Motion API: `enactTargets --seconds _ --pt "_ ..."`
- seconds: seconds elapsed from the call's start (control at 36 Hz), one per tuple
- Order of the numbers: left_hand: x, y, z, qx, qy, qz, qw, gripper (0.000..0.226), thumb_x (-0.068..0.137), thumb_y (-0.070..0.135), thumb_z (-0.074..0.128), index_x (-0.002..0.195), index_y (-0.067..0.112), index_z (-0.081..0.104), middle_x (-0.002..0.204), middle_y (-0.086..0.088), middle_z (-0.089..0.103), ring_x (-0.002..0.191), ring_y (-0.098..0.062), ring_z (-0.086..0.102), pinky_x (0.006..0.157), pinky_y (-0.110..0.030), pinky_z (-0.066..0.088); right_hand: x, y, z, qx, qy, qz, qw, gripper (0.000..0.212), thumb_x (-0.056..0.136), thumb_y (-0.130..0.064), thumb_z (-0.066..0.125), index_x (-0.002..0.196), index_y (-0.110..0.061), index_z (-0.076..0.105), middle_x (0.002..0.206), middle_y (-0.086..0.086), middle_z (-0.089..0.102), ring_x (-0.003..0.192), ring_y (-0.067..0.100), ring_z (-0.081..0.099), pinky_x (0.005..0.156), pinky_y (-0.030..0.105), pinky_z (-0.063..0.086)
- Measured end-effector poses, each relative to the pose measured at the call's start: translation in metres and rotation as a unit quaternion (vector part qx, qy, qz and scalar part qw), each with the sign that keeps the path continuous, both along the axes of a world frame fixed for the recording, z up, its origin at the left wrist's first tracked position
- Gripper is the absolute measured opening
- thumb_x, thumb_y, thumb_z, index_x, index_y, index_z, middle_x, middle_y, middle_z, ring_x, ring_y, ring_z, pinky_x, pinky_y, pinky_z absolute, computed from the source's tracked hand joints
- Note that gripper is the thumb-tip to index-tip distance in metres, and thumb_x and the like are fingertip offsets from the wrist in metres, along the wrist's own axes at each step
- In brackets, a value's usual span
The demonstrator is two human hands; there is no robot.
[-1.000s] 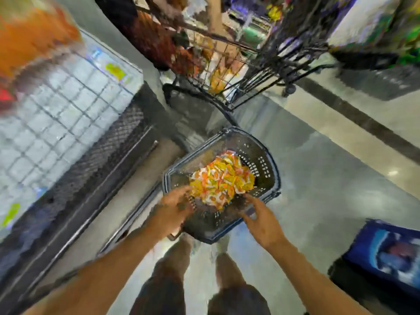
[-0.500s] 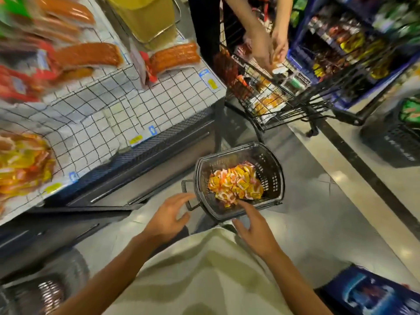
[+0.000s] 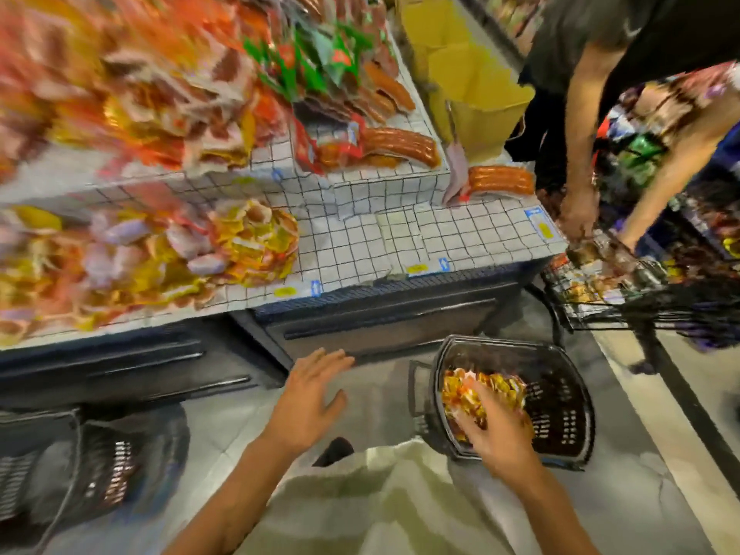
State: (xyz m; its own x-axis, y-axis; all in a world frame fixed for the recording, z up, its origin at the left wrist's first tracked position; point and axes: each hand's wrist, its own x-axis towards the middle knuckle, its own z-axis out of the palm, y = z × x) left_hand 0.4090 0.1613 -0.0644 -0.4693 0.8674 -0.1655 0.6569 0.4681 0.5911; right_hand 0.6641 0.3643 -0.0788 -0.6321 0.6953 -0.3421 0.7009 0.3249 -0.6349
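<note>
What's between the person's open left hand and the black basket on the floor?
Head view: between the left hand and the basket lies bare grey floor, plus the basket's handle sticking out toward the hand.

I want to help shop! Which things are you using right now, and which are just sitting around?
In use: the yellow-orange packets, the black basket holding them, the right hand touching the packets, the left hand open in the air.
Just sitting around: sausage packs on the shelf, the yellow box, another shopper's wire trolley.
</note>
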Motion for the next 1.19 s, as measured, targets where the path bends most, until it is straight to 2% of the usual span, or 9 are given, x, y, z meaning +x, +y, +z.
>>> enactTargets --seconds 0.17,0.44,0.53,0.67,0.78,0.86,1.0,1.11,1.19 --pt "-0.036 -0.089 -0.003 -0.021 -0.004 0.082 0.996 0.052 0.099 0.033 0.057 0.149 0.033 0.041 0.159 0.014 0.032 0.153 -0.018 0.016 0.126 -0.039 0.009 -0.057 -0.057 0.001 -0.027 -0.008 0.052 0.998 0.056 0.096 -0.034 0.067 0.147 -0.021 0.048 0.15 -0.001 0.051 0.14 0.015 0.045 0.114 0.028 0.035" --pt "-0.083 -0.2 -0.007 -0.018 0.0 0.167 0.986 0.051 0.095 0.04 0.048 0.145 0.03 0.048 0.152 0.007 0.045 0.146 -0.025 0.034 0.12 -0.048 0.028 -0.127 -0.103 0.019 -0.05 -0.017 0.133 0.99 0.058 0.097 -0.032 0.066 0.15 -0.027 0.043 0.154 -0.006 0.046 0.142 0.013 0.042 0.118 0.034 0.035" --pt "-0.095 -0.212 -0.008 -0.021 0.028 0.159 0.987 0.05 0.094 0.029 0.058 0.143 0.025 0.053 0.149 0.002 0.049 0.14 -0.03 0.043 0.116 -0.052 0.035 -0.149 -0.099 0.023 -0.042 -0.012 0.143 0.989 0.06 0.096 -0.033 0.067 0.15 -0.027 0.044 0.152 -0.008 0.047 0.14 0.012 0.043 0.116 0.029 0.035" --pt "-0.12 -0.215 -0.002 -0.022 0.031 0.201 0.979 0.053 0.093 0.022 0.067 0.144 0.026 0.051 0.153 0.005 0.045 0.147 -0.028 0.032 0.118 -0.051 0.031 -0.195 -0.081 0.027 -0.042 0.01 0.176 0.983 0.059 0.096 -0.037 0.066 0.148 -0.04 0.04 0.149 -0.019 0.043 0.134 0.007 0.046 0.108 0.024 0.038" --pt "-0.143 -0.201 0.01 -0.011 0.042 0.224 0.974 0.053 0.093 0.02 0.069 0.143 0.021 0.053 0.151 0.001 0.047 0.146 -0.031 0.033 0.12 -0.049 0.029 -0.245 -0.067 0.028 -0.045 0.049 0.18 0.981 0.059 0.096 -0.038 0.066 0.15 -0.036 0.041 0.147 -0.018 0.041 0.14 0.015 0.043 0.115 0.04 0.041" --pt "-0.163 -0.185 0.021 -0.009 0.052 0.221 0.974 0.053 0.093 0.019 0.068 0.144 0.02 0.051 0.153 0.0 0.044 0.147 -0.029 0.031 0.122 -0.045 0.026 -0.287 -0.056 0.029 -0.074 0.065 0.18 0.979 0.062 0.096 -0.037 0.066 0.152 -0.035 0.04 0.154 -0.011 0.041 0.142 0.016 0.041 0.116 0.041 0.038" --pt "-0.199 -0.153 0.042 0.005 0.064 0.216 0.974 0.053 0.094 0.015 0.066 0.144 0.017 0.051 0.153 -0.001 0.044 0.148 -0.027 0.031 0.124 -0.044 0.023 -0.351 -0.038 0.026 -0.135 0.127 0.135 0.973 0.069 0.093 -0.033 0.071 0.153 -0.03 0.037 0.154 -0.008 0.042 0.142 0.016 0.041 0.11 0.03 0.037" --pt "-0.225 -0.125 0.053 0.011 0.081 0.209 0.974 0.055 0.094 0.013 0.065 0.145 0.022 0.049 0.153 0.002 0.043 0.148 -0.026 0.03 0.123 -0.042 0.023 -0.396 -0.021 0.024 -0.166 0.158 0.101 0.968 0.086 0.082 -0.051 0.072 0.154 -0.035 0.029 0.157 -0.011 0.032 0.146 0.012 0.032 0.119 0.038 0.031" --pt "-0.243 -0.107 0.055 0.017 0.096 0.199 0.975 0.057 0.092 0.012 0.065 0.146 0.023 0.048 0.157 0.003 0.037 0.151 -0.027 0.022 0.123 -0.044 0.021 -0.424 -0.008 0.017 -0.169 0.179 0.103 0.964 0.089 0.082 -0.043 0.08 0.155 -0.036 0.028 0.155 -0.01 0.03 0.146 0.012 0.03 0.12 0.047 0.031"
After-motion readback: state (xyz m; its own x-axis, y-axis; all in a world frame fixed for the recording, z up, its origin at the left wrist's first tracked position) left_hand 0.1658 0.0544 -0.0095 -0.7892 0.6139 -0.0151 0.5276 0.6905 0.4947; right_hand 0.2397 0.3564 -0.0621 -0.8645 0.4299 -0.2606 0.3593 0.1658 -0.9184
